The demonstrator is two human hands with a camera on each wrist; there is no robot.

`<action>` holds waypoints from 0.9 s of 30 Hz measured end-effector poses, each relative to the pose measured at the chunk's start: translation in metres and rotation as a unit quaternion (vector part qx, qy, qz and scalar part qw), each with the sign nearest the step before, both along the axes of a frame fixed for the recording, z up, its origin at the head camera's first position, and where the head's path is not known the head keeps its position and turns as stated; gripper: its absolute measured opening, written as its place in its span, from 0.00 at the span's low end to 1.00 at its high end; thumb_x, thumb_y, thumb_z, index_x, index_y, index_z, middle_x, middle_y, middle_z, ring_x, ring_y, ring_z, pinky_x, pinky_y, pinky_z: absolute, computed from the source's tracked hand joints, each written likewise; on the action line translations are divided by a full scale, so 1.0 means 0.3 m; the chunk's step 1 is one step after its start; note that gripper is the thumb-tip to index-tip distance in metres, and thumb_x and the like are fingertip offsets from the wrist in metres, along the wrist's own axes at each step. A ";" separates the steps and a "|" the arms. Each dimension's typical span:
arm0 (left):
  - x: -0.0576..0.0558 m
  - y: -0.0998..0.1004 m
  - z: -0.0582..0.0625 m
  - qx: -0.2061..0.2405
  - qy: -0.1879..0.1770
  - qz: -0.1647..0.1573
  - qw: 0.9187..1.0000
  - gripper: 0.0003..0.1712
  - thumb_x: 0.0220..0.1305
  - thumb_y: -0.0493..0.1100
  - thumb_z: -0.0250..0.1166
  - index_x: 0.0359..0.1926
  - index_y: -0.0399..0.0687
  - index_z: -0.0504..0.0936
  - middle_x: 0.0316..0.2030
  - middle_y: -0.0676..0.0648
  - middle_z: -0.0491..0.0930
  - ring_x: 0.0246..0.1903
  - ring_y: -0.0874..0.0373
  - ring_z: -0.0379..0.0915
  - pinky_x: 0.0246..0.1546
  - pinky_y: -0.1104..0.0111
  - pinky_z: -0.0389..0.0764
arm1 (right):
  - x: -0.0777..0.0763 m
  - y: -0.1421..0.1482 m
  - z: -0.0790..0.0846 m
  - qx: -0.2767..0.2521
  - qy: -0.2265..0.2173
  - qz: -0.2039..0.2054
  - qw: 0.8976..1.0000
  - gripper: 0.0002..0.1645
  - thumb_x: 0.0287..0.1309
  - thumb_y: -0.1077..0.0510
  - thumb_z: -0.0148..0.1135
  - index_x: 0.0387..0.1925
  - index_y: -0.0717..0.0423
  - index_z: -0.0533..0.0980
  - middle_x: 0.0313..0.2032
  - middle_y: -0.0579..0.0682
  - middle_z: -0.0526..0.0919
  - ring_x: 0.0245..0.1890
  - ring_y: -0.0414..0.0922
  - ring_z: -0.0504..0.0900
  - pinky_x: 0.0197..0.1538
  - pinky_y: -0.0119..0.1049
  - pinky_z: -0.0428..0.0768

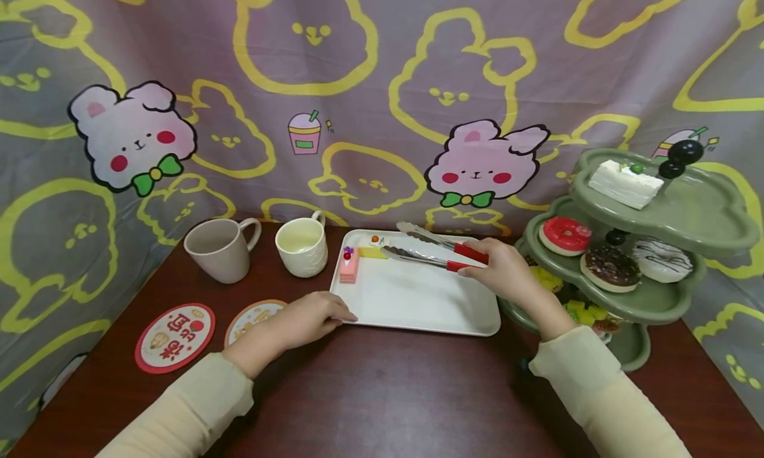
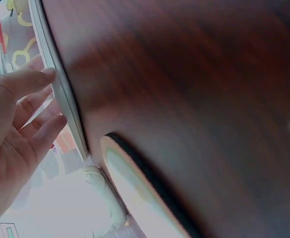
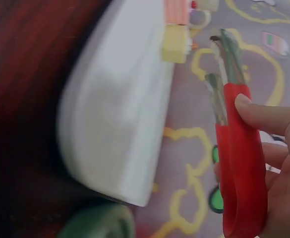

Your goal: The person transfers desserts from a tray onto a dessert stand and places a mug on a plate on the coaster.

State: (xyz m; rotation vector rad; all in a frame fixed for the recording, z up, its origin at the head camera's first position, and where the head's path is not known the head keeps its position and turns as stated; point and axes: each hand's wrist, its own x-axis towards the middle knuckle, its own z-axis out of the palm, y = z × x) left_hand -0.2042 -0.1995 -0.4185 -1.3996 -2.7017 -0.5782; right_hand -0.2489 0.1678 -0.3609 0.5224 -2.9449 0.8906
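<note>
My right hand point(image 1: 507, 269) grips metal tongs point(image 3: 244, 163) by their red handles. The tongs' arms stand apart over the back of a white tray point(image 1: 418, 305), with nothing seen between the tips. Near those tips lies a yellow cake slice point(image 1: 373, 252) with an orange topping, partly behind the tongs in the head view. Beside it on the tray's left is a pink cake slice point(image 1: 349, 270) with purple and red topping. My left hand point(image 1: 316, 315) holds the tray's near left corner; in the left wrist view its thumb and fingers point(image 2: 28, 84) are at the rim.
At right stands a green tiered stand point(image 1: 716, 226) with a white cake slice point(image 1: 625, 183) on top and several doughnuts point(image 1: 610, 268) below. A beige mug point(image 1: 217, 249), a cream cup point(image 1: 302, 246) and two round coasters point(image 1: 175, 339) are at left. A patterned curtain point(image 1: 358, 113) hangs behind.
</note>
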 end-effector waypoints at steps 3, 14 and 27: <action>0.001 -0.001 0.003 0.003 0.005 -0.001 1.000 0.14 0.59 0.25 0.68 0.43 0.41 0.91 0.37 0.48 0.87 0.41 0.56 0.83 0.46 0.65 0.84 | -0.018 -0.014 -0.032 -0.004 0.005 0.010 1.000 0.34 0.59 0.58 0.74 0.63 0.70 0.75 0.61 0.70 0.77 0.63 0.66 0.73 0.64 0.62 0.71; 0.005 -0.005 0.007 -0.004 0.000 0.005 1.000 0.14 0.59 0.25 0.68 0.43 0.41 0.91 0.38 0.48 0.87 0.42 0.56 0.83 0.46 0.65 0.84 | -0.082 -0.072 -0.085 -0.010 0.000 0.017 1.000 0.32 0.59 0.59 0.73 0.62 0.69 0.77 0.59 0.70 0.79 0.61 0.65 0.75 0.64 0.59 0.73; 0.001 0.002 0.004 -0.002 -0.003 -0.005 1.000 0.15 0.59 0.23 0.67 0.43 0.39 0.91 0.37 0.48 0.87 0.41 0.56 0.83 0.46 0.66 0.83 | -0.126 -0.090 -0.144 -0.016 0.053 0.033 0.998 0.26 0.56 0.63 0.75 0.55 0.70 0.81 0.48 0.67 0.85 0.52 0.63 0.80 0.59 0.56 0.76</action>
